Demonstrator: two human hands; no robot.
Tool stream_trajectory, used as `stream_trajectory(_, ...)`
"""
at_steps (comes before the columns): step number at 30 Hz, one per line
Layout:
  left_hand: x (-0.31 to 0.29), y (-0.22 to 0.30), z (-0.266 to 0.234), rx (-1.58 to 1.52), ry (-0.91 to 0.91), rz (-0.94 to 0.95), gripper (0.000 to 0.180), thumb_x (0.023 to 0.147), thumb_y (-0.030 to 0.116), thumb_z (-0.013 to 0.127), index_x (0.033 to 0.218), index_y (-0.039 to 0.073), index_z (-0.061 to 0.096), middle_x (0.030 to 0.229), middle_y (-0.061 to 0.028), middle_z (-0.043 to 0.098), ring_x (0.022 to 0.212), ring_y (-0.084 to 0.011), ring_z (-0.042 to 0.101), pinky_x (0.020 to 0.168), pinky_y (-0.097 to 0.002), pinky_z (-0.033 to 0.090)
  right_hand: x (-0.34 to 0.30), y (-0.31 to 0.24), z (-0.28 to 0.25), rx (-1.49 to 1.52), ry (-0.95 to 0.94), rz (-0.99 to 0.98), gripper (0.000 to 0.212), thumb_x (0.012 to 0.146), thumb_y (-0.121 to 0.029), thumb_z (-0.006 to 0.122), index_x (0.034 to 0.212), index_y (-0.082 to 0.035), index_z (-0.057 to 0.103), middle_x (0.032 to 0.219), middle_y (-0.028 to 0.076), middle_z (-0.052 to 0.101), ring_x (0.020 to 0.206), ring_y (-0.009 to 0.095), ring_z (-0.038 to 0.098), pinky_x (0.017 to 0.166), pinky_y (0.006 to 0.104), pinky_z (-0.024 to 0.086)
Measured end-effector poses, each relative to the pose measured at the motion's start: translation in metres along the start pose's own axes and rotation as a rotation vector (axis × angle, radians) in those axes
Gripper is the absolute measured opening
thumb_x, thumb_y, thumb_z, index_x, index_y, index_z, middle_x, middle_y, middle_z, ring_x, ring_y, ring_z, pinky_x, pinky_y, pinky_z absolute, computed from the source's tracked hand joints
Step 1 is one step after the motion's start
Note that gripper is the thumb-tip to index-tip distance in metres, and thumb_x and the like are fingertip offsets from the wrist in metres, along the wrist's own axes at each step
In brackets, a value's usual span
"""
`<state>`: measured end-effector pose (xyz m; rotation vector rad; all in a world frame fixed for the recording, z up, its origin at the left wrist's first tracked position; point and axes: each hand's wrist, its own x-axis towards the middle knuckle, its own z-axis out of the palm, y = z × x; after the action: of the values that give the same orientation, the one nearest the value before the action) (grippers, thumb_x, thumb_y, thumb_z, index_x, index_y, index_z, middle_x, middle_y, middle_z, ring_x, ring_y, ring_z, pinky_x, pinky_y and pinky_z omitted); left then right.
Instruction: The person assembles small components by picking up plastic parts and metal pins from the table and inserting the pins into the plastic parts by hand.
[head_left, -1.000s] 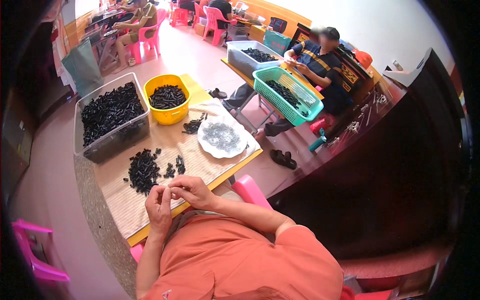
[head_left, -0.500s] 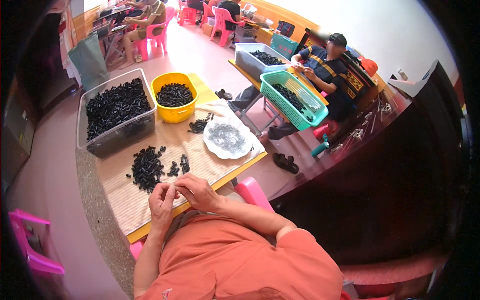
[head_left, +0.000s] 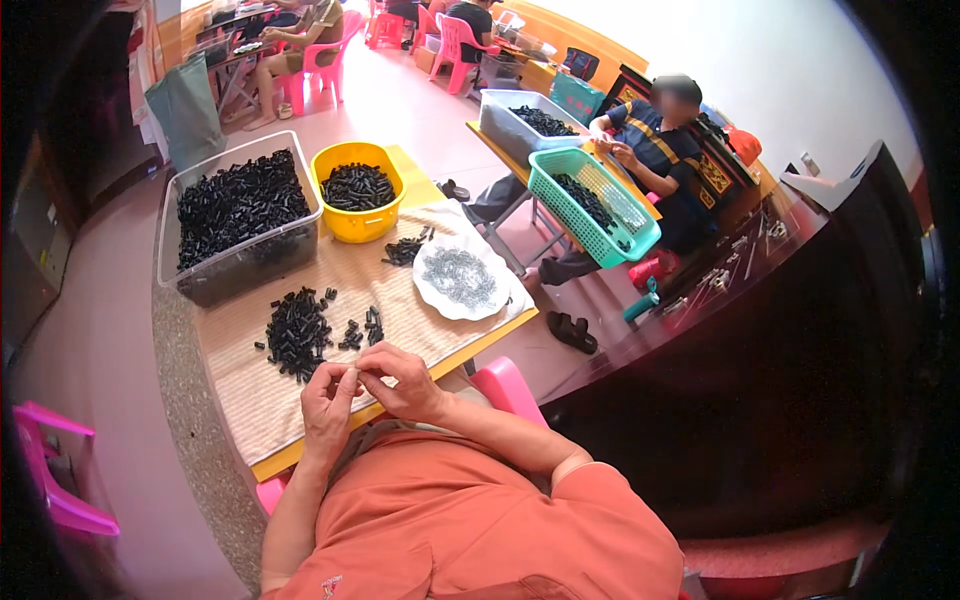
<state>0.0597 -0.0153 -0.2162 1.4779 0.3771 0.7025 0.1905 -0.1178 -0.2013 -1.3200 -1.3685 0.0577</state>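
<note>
My left hand (head_left: 328,405) and my right hand (head_left: 402,383) meet fingertip to fingertip over the front edge of the cloth-covered table (head_left: 250,390). Both are closed in a pinch; whatever they hold is too small and hidden to make out. Just beyond my fingers lies a heap of short black cylindrical parts (head_left: 297,335). Beside it are two little groups of black parts, one small cluster (head_left: 350,336) and one short row (head_left: 374,325). A white scalloped plate (head_left: 432,298) to the right bears many tiny, thin silvery pieces.
A clear plastic bin (head_left: 250,262) and a yellow basket (head_left: 362,226), both full of black parts, stand at the table's far side. More black parts (head_left: 405,250) lie by the plate. Across the right gap, a person (head_left: 650,140) works behind a green basket (head_left: 590,240).
The whole view has shifted slightly. My hands stay pinched together in nearly the same place, with only small finger movement.
</note>
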Motion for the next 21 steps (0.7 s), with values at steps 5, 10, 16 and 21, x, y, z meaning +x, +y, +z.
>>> stream_trajectory(5,0.0002,-0.0021,0.0005,-0.01,0.019,-0.026,0.018,0.098,0.019,0.064,0.098,0.001,0.065,0.084,-0.0012,0.066,0.073,-0.0066,0.061,0.067,-0.021,0.051,0.0014,0.0012,-0.002,-0.109,0.01,-0.073,0.018,0.079,0.005,0.07,0.095,0.001,0.064,0.088,0.014,0.064,0.072,0.026,0.067,0.06,0.0328,0.053)
stream_trajectory(10,0.0011,-0.0021,0.0019,-0.12,0.028,-0.086,0.017,0.095,0.016,0.067,0.098,-0.001,0.067,0.085,-0.0024,0.068,0.071,-0.0074,0.063,0.065,-0.0215,0.053,0.0012,0.004,-0.0033,-0.226,0.004,-0.174,0.019,0.078,0.004,0.07,0.095,0.0,0.064,0.086,0.014,0.064,0.069,0.028,0.066,0.059,0.0337,0.054)
stream_trajectory(16,0.0018,-0.004,0.0003,-0.245,0.04,-0.166,0.015,0.095,0.014,0.068,0.098,-0.001,0.068,0.084,-0.003,0.068,0.071,-0.0082,0.063,0.065,-0.0226,0.055,0.0033,0.0028,-0.0036,-0.263,0.002,-0.198,0.015,0.079,0.003,0.066,0.093,-0.001,0.062,0.086,0.013,0.063,0.071,0.031,0.066,0.059,0.037,0.054)
stream_trajectory(21,0.0028,-0.0058,-0.0034,-0.292,0.024,-0.183,0.015,0.095,0.014,0.068,0.098,-0.001,0.068,0.084,-0.0035,0.068,0.07,-0.0089,0.063,0.065,-0.023,0.056,0.0051,0.0071,-0.0073,-0.042,-0.068,-0.044,0.017,0.081,0.006,0.068,0.096,-0.001,0.064,0.09,0.012,0.065,0.075,0.025,0.067,0.063,0.0306,0.053)
